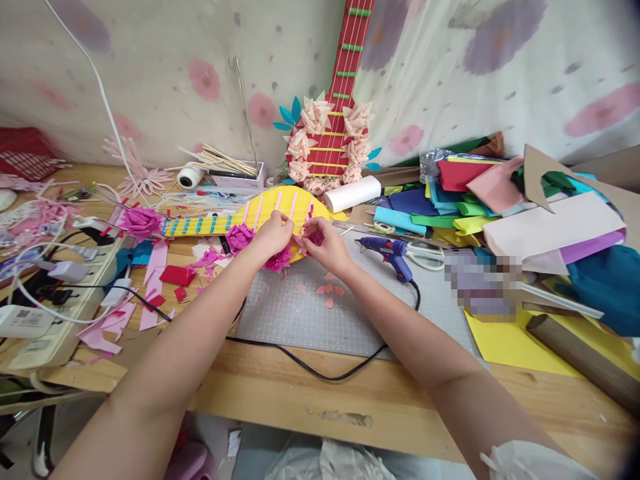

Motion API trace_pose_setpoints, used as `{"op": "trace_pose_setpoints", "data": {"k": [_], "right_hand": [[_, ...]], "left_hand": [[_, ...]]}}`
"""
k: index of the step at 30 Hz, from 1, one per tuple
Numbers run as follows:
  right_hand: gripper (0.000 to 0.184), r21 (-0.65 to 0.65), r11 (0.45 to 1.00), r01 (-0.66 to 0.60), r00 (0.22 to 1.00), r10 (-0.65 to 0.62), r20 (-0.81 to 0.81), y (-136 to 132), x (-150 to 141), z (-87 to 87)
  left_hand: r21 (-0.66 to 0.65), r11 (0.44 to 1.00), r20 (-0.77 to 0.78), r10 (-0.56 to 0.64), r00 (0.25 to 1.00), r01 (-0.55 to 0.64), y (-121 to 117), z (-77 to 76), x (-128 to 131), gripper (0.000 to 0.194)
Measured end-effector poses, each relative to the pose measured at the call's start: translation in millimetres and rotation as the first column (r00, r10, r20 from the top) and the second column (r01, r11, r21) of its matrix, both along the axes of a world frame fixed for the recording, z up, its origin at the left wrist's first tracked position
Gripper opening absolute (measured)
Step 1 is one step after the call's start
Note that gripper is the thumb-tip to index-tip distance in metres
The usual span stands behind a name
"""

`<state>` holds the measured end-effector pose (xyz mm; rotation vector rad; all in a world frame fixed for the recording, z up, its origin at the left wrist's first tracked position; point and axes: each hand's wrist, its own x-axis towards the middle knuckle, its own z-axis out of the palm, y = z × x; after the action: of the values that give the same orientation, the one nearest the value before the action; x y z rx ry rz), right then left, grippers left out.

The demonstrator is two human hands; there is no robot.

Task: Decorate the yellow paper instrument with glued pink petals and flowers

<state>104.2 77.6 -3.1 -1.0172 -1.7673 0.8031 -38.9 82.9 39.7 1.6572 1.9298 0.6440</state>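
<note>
A yellow craft guitar [270, 200] with pink and blue strips lies on the grey cutting mat [280, 313], its neck to the left. Magenta paper flowers [240, 236] decorate its near edge. Over the body, my left hand [274, 233] is closed in a pinch; what its fingertips hold is too small to make out. My right hand [327, 245] faces it, thumb and fingers pinched on a small pink piece, perhaps a petal, partly hidden by the fingers. Several loose pink paper petals [329, 289] lie on the mat below.
A blue glue gun [387, 252] rests right of my hands, its cord looping along the table's front edge. White scissors [425, 255] lie beside it. Coloured paper [470, 180] is heaped at right. Behind stands a red craft guitar [325, 143]. A power strip [75, 300] and scraps occupy the left.
</note>
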Motion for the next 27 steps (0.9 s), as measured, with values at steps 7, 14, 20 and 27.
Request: {"op": "trace_pose_setpoints", "data": {"k": [7,14,20,27], "right_hand": [[0.020,0.001,1.000,-0.010,1.000,0.010,0.002,0.1,-0.8,-0.3],[0.020,0.083,0.996,-0.020,1.000,0.021,-0.018,-6.0,5.9,5.9],[0.015,0.209,0.970,0.120,0.989,-0.134,0.054,-23.2,34.3,12.2],[0.011,0.024,0.996,0.088,0.980,-0.090,0.176,-42.2,87.0,-8.0]], "left_hand": [[0.005,1.000,0.086,0.021,0.996,-0.021,-1.6,1.4,1.9,0.019],[0.198,0.978,0.072,0.058,0.996,-0.071,-18.0,17.1,6.9,0.026],[0.535,0.843,-0.080,-0.009,0.997,0.051,-47.3,19.7,28.2,0.022],[0.252,0.915,-0.265,-0.249,0.931,0.316,-75.3,-43.4,63.8,0.015]]}}
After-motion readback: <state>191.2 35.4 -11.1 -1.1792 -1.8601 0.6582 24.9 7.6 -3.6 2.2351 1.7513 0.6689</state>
